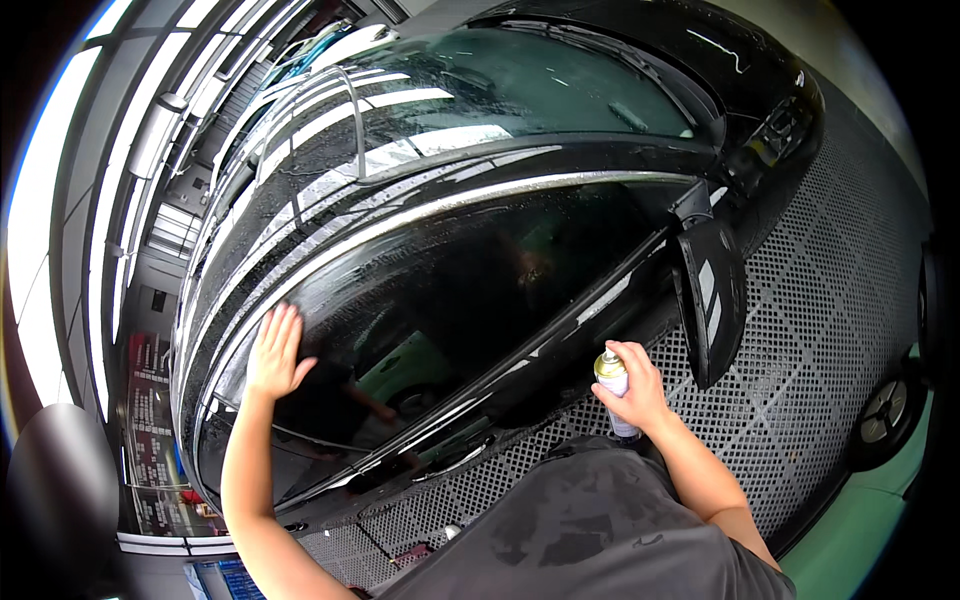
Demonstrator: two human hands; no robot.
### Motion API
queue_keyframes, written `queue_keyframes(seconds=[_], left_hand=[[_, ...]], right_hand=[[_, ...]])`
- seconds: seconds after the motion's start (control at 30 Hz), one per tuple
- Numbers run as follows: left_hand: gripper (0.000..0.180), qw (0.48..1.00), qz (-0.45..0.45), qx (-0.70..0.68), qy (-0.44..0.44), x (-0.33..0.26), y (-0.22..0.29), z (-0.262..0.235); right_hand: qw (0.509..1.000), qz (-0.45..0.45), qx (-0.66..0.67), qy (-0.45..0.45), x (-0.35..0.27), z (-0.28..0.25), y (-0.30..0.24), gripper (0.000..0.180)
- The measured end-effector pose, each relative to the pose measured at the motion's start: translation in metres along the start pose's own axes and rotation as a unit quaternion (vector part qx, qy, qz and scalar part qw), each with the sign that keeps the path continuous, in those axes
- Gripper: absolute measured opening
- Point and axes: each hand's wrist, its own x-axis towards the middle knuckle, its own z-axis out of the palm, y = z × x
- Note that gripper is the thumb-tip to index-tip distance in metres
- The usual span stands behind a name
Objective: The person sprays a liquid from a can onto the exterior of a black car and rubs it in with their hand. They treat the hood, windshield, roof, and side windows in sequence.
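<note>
My left hand lies flat with its fingers stretched out against the upper rear part of the dark side window of a black car. Whitish smears and wet marks show on the glass in front of that hand. In my right hand is a spray can with a gold-coloured top and a pale body, held upright beside the car door. My index finger rests at its nozzle. The black side mirror sticks out just beyond the can.
Water drops cover the car's roof; the windscreen lies beyond. Grey perforated floor grating runs along the car. A light green car with a dark wheel stands at the lower right. Bright ceiling lights line the left.
</note>
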Motion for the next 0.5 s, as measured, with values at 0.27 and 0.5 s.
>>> queue_keyframes(seconds=[0.27,0.5], left_hand=[[0.08,0.984,0.151,-0.069,0.061,0.169,0.072,-0.039],[0.08,0.969,0.217,0.043,0.11,0.401,0.26,-0.073]], right_hand=[[0.999,-0.015,-0.011,-0.046,0.004,-0.007,0.002,0.066],[0.999,0.053,0.004,0.013,-0.04,-0.025,0.01,0.067]])
